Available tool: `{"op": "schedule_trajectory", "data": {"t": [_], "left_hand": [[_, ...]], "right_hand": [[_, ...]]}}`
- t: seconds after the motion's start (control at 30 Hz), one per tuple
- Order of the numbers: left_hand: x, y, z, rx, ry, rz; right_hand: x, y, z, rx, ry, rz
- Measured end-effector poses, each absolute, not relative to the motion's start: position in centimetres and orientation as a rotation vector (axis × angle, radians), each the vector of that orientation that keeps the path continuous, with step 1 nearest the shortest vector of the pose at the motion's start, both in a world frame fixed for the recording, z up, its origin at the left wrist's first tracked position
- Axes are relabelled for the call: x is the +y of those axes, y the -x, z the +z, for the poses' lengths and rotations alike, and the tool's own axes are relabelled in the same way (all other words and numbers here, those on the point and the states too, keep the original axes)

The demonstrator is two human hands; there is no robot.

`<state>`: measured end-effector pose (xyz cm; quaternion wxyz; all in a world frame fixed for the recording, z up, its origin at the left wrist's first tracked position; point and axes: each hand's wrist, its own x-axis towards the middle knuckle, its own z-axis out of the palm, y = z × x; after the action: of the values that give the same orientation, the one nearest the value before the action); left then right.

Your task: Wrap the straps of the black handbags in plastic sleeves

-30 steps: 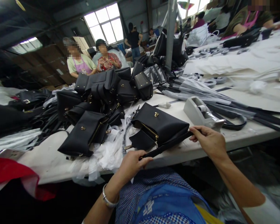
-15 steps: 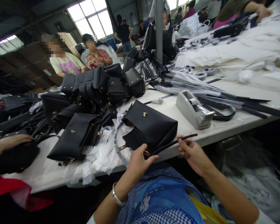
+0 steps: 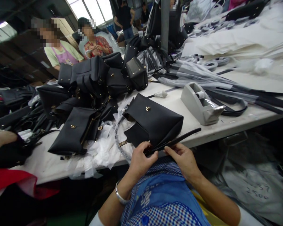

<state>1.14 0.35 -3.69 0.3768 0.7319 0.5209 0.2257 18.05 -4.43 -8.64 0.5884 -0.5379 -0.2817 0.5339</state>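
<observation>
A black bag (image 3: 161, 117) with a gold clasp lies on the table edge in front of me, its flap spread to the left. Along its near side runs a thin black strap (image 3: 187, 135), its free end pointing up to the right. My left hand (image 3: 143, 158) pinches the strap's lower part, close to the bag. My right hand (image 3: 180, 157) has its fingers closed on the same strap, just right of the left hand.
A grey tape dispenser (image 3: 199, 105) stands right of the bag. Another black bag (image 3: 72, 133) lies left on white wrapping (image 3: 103, 153). Piled bags and wrapped straps (image 3: 202, 78) lie behind. A co-worker's arm (image 3: 2, 141) reaches in at far left; two people stand beyond.
My right hand has slid left along the strap, nearer my left hand. More of the strap's free end now shows. The view has tilted down slightly.
</observation>
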Motion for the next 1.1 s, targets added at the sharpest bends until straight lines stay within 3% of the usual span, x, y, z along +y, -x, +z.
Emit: {"op": "schedule_trajectory", "data": {"t": [0.27,0.57,1.1], "left_hand": [[0.9,-1.3,-4.5,1.265,-1.611,0.569],[1.8,-1.7,-3.3,1.296,-1.421,0.524],[1.5,-1.8,-5.2,1.324,-1.541,0.649]], "right_hand": [[-4.4,-18.1,-9.5,-0.871,1.482,1.08],[-3.4,-17.9,-7.8,-0.552,1.238,1.331],[-3.6,-17.2,-8.5,-0.498,1.192,1.367]]}}
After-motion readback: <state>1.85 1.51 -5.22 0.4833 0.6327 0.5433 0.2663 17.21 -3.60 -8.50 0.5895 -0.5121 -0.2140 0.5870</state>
